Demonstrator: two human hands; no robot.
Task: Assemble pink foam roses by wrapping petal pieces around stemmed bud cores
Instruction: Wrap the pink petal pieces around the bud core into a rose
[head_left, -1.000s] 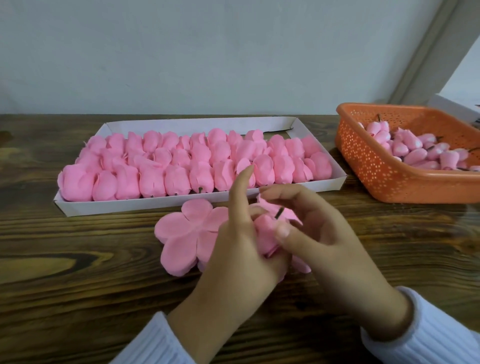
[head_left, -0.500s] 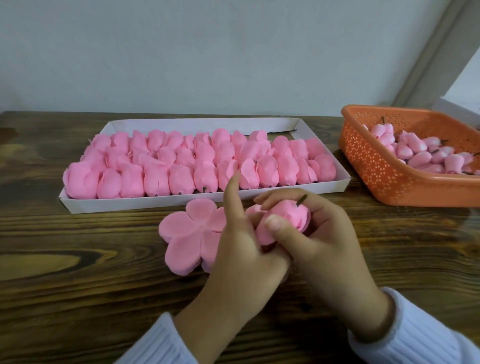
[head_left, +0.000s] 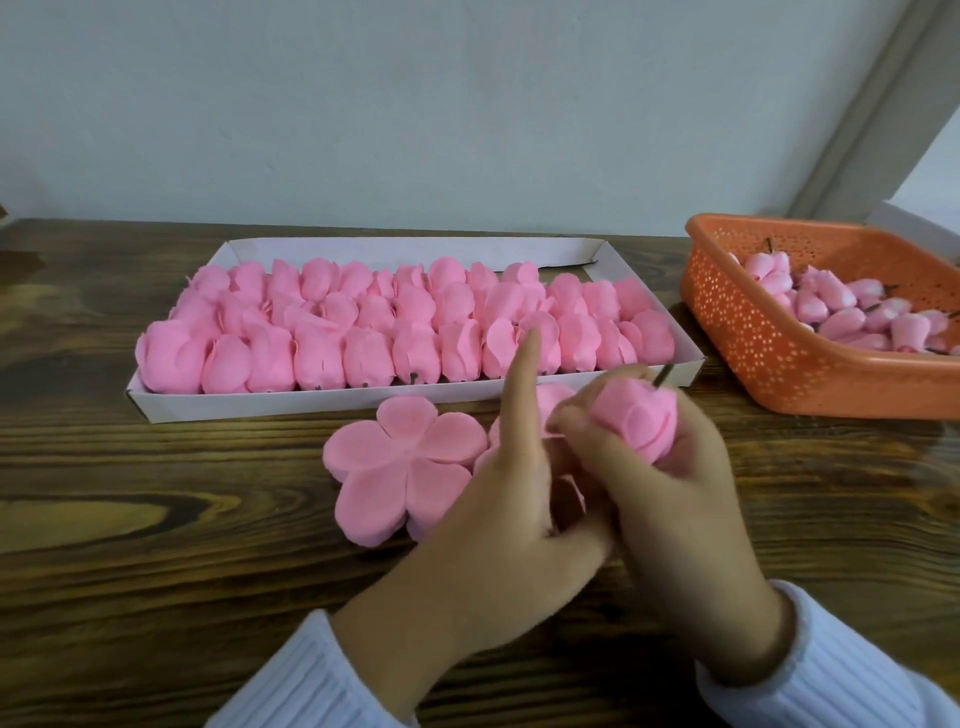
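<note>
My right hand (head_left: 675, 499) grips a pink foam rose (head_left: 636, 415) with its petals wrapped round the bud and its dark stem pointing up and to the right. My left hand (head_left: 493, 519) is just left of it. Its index finger stands straight up, its thumb lies against my right hand, and its other fingers are hidden. Flat five-lobed petal pieces (head_left: 405, 467) lie on the wooden table in front of my left hand, and more pink foam shows under both hands.
A long white cardboard tray (head_left: 363, 402) behind the hands holds rows of wrapped pink roses (head_left: 363, 332). An orange perforated basket (head_left: 753, 338) at the right holds several stemmed bud cores (head_left: 841, 312). A wall stands behind the table.
The rose has moved up and right into my right hand's grip with its petals closed round the bud. My left thumb has come off it.
</note>
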